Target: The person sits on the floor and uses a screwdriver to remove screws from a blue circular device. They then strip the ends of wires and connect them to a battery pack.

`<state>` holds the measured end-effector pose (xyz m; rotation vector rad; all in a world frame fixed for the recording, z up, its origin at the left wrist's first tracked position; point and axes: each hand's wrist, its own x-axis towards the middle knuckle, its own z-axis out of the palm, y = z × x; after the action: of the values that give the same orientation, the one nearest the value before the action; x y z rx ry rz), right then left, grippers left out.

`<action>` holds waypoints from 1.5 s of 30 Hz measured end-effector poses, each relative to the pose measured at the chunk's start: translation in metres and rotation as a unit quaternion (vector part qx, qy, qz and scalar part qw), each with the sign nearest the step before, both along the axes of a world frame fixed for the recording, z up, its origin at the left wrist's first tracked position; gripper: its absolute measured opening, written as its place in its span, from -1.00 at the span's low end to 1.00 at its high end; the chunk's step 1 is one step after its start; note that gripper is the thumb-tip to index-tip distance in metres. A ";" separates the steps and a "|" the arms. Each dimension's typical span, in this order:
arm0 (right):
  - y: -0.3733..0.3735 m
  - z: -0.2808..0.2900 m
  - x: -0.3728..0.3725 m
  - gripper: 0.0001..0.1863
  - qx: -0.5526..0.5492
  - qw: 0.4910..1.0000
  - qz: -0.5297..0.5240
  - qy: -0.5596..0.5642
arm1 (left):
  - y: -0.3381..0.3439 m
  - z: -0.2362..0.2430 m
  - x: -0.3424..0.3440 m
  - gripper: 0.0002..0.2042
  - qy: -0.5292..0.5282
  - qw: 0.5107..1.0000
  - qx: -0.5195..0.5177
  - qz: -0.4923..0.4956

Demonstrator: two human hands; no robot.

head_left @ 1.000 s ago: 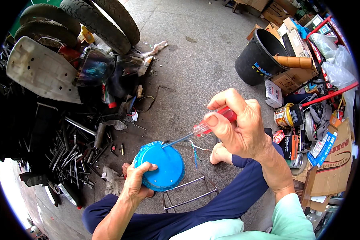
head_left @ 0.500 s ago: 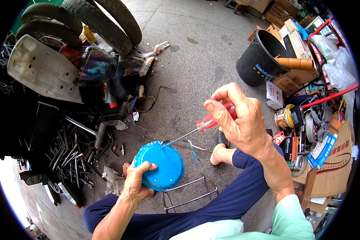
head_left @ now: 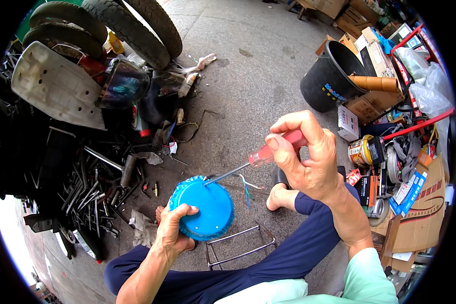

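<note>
My left hand (head_left: 173, 228) grips a round blue disc-shaped part (head_left: 207, 210) by its left side, the thumb pressed on its flat face and the other fingers out of sight beneath. The part has a ridged rim and small screws near its lower edge. In my right hand (head_left: 309, 157) is a screwdriver (head_left: 263, 156) with a clear red handle, held between thumb and curled fingers. Its metal shaft slants down to the left, and the tip meets the disc near its upper edge. Thin wires (head_left: 246, 187) with bare ends stick out on the disc's right.
A small metal-framed stool (head_left: 242, 248) stands below the disc, between my legs. On the left lies a heap of metal tools (head_left: 93, 197), with tyres (head_left: 136, 30) behind it. To the right are a black bucket (head_left: 329, 76) and cardboard boxes (head_left: 420, 218).
My right hand has shifted slightly down and to the right, its fingers opening a little around the screwdriver handle. The tip stays at the same place on the disc, and my left hand is still.
</note>
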<state>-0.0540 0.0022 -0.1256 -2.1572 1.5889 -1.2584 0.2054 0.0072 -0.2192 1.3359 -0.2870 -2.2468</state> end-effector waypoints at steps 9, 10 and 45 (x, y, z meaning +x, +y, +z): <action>0.003 0.009 0.003 -0.66 -0.001 0.999 0.022 0.043 | -0.003 0.002 0.001 -0.33 0.002 0.999 0.020 0.029; 0.004 0.008 0.002 -0.65 0.008 1.000 0.020 0.021 | -0.003 0.002 0.001 -0.33 0.004 0.999 0.019 0.027; 0.008 0.008 0.001 -0.68 -0.029 0.999 0.023 -0.015 | -0.006 0.014 -0.001 -0.36 -0.038 0.999 -0.010 0.029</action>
<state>-0.0534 0.0098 -0.1177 -2.1844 1.5009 -1.3325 0.2046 0.0011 -0.2055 1.4026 -0.2922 -2.1438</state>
